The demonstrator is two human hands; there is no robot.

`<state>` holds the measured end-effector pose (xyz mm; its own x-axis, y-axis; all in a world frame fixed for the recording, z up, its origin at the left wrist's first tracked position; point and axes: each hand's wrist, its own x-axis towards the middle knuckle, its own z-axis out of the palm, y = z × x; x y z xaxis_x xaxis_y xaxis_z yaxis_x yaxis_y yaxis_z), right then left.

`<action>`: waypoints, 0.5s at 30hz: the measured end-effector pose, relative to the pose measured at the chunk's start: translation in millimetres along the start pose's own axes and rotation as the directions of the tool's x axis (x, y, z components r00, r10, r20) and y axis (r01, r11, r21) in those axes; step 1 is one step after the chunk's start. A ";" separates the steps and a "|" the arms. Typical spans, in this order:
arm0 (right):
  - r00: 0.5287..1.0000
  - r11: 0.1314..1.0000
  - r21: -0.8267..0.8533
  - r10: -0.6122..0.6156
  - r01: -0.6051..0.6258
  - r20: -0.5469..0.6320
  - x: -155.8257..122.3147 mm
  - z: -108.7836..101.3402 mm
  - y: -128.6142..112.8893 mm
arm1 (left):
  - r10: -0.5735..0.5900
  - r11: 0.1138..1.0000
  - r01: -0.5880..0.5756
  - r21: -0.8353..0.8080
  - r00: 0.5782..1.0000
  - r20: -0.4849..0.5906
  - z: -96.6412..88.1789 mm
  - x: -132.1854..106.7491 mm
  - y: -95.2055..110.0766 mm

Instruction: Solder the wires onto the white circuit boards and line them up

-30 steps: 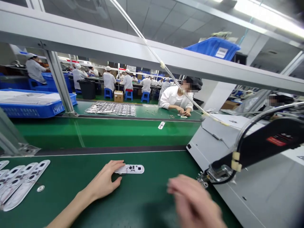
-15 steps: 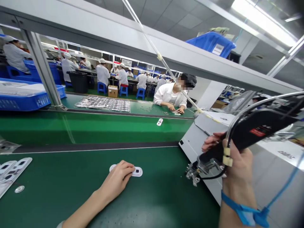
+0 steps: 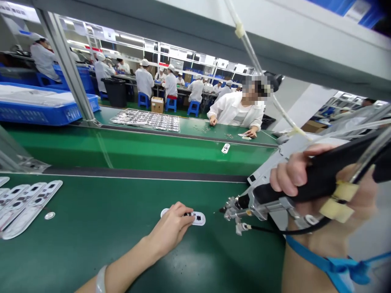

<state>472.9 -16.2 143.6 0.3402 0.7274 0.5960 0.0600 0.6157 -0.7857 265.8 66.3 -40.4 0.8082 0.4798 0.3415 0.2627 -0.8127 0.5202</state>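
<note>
My left hand (image 3: 172, 226) rests on a flat white plastic part (image 3: 199, 219) lying on the green bench mat (image 3: 91, 252), with its fingertips pinning the part and covering its left half. My right hand (image 3: 290, 177) grips a black-handled pneumatic tool (image 3: 314, 183) with a metal nozzle head (image 3: 235, 211). That nozzle points left toward the white part and stays a short distance from it. A blue wrist strap (image 3: 334, 264) circles my right wrist. Several similar white parts (image 3: 30, 207) lie stacked at the left.
A small round metal disc (image 3: 49, 215) sits by the stack. Beyond a green belt, a co-worker in a white coat (image 3: 235, 112) handles small parts at a far bench, next to a tray of parts (image 3: 145, 121). A blue crate (image 3: 39, 108) stands far left; a metal frame post (image 3: 70, 69) rises nearby.
My right hand has taken the black tool and brought it down, nozzle toward the white part. My left hand has moved onto the part, and the view has tilted.
</note>
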 end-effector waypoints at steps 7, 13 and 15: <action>0.996 0.995 0.062 0.081 -0.080 -0.022 0.6 14.6 17.2 | -0.024 1.000 0.024 0.008 1.000 0.008 3.1 2.7 6.1; 0.995 0.993 0.061 0.098 -0.096 -0.021 2.2 21.8 24.0 | -0.020 0.999 0.020 -0.038 1.000 0.017 4.0 2.3 4.4; 0.995 0.994 0.043 0.100 -0.099 -0.016 2.9 21.9 25.3 | -0.015 0.999 0.016 -0.046 1.000 0.016 4.6 2.5 3.3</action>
<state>454.8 8.1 129.0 0.3597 0.7801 0.5118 -0.0141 0.5530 -0.8330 271.1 63.3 -41.4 0.8127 0.4863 0.3210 0.2509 -0.7892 0.5606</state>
